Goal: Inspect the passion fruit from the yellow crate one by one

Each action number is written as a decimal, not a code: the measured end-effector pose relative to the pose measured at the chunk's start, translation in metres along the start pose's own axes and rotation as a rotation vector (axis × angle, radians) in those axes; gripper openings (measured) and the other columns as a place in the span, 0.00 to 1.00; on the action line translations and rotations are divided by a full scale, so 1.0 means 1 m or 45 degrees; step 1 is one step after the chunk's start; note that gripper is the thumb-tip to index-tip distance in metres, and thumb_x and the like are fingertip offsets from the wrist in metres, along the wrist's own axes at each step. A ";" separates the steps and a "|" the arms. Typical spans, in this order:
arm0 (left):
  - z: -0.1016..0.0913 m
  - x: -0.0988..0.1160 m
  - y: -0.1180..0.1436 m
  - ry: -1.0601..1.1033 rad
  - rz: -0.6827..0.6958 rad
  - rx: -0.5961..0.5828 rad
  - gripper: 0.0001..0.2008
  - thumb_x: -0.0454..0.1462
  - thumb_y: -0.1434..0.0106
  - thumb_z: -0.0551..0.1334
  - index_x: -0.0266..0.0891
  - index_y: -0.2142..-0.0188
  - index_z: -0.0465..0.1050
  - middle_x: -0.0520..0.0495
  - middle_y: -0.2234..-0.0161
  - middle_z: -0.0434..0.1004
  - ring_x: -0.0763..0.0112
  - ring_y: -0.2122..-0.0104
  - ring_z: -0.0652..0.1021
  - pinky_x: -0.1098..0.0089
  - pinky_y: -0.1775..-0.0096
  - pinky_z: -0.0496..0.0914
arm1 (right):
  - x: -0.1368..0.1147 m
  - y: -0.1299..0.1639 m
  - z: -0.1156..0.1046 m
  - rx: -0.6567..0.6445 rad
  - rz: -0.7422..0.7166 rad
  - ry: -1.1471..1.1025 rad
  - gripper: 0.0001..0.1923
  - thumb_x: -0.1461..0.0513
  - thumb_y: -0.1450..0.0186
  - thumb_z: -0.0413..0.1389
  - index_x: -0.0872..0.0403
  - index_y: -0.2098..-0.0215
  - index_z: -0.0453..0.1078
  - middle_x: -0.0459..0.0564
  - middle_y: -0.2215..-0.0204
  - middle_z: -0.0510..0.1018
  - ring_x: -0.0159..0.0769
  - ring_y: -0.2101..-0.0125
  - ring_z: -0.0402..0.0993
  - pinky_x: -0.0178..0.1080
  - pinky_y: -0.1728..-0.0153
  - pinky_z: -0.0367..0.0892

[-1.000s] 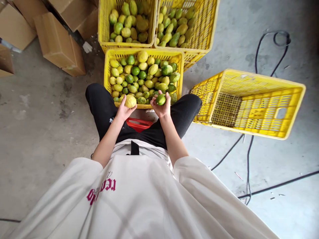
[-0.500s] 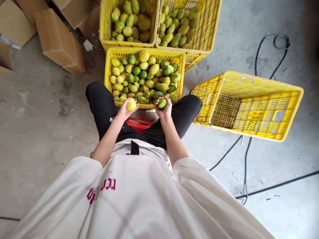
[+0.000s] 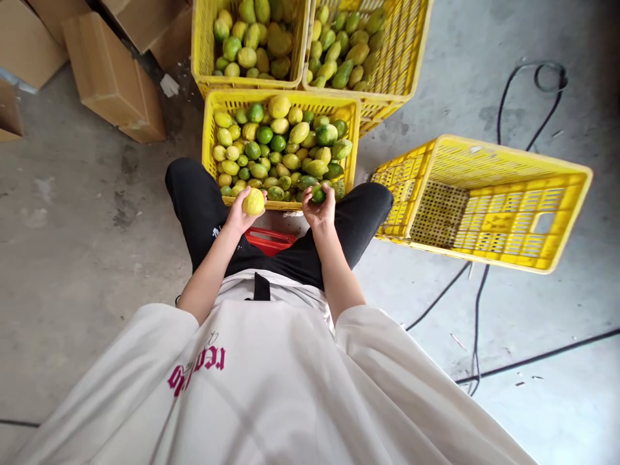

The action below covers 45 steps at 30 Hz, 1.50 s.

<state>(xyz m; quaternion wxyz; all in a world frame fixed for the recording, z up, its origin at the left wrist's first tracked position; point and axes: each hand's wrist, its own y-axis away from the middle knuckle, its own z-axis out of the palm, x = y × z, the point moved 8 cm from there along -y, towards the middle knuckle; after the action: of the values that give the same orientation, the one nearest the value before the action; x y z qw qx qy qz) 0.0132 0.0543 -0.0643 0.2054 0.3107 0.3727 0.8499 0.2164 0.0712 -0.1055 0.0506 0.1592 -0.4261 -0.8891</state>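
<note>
Since the earlier frame the right hand has lifted its clamped green fruit to the near rim of the full crate. The left hand, just left, grips a yellow fruit. Two more fruit-filled crates stand beyond; an empty crate lies tipped well right.

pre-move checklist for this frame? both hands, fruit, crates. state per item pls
1. Left hand has a firm hold on the round yellow fruit: ok, fingers wrap it.
2. Right hand has a firm hold on the small dark green fruit: ok, though fingers hide much of it.
3. Both hands clear of each other: ok, apart over the near rim of the full yellow plastic crate.
4. Tilted empty yellow plastic crate at the right has room: ok, nothing seen inside.
5. Fruit condition, bruises or marks: cannot tell.
6. Black cables on the concrete floor away from the hands: ok.
</note>
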 end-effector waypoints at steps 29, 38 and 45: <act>-0.004 0.009 -0.002 0.177 0.061 0.089 0.15 0.48 0.24 0.58 0.42 0.59 0.76 0.50 0.69 0.78 0.73 0.71 0.79 0.75 0.66 0.73 | 0.001 0.011 0.013 -0.068 -0.058 0.141 0.08 0.65 0.25 0.52 0.49 0.62 0.70 0.43 0.70 0.80 0.32 0.70 0.80 0.34 0.66 0.81; -0.006 0.002 0.002 0.189 -0.035 0.170 0.12 0.43 0.24 0.57 0.38 0.57 0.75 0.45 0.67 0.81 0.67 0.65 0.84 0.72 0.64 0.80 | 0.008 0.005 -0.007 0.119 0.073 0.491 0.17 0.60 0.22 0.53 0.51 0.71 0.65 0.42 0.82 0.72 0.29 0.83 0.68 0.30 0.80 0.72; -0.008 -0.001 0.002 0.172 -0.064 0.242 0.10 0.43 0.24 0.60 0.40 0.55 0.76 0.48 0.68 0.81 0.72 0.69 0.82 0.73 0.64 0.80 | 0.006 0.000 -0.015 0.180 0.081 0.460 0.22 0.55 0.22 0.53 0.51 0.74 0.63 0.43 0.83 0.71 0.30 0.85 0.66 0.30 0.83 0.69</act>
<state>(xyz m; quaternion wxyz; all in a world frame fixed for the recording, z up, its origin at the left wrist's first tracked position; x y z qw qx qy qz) 0.0081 0.0485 -0.0669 0.1709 0.2614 0.4721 0.8243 0.2154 0.0585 -0.1153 0.1430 0.3059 -0.4761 -0.8120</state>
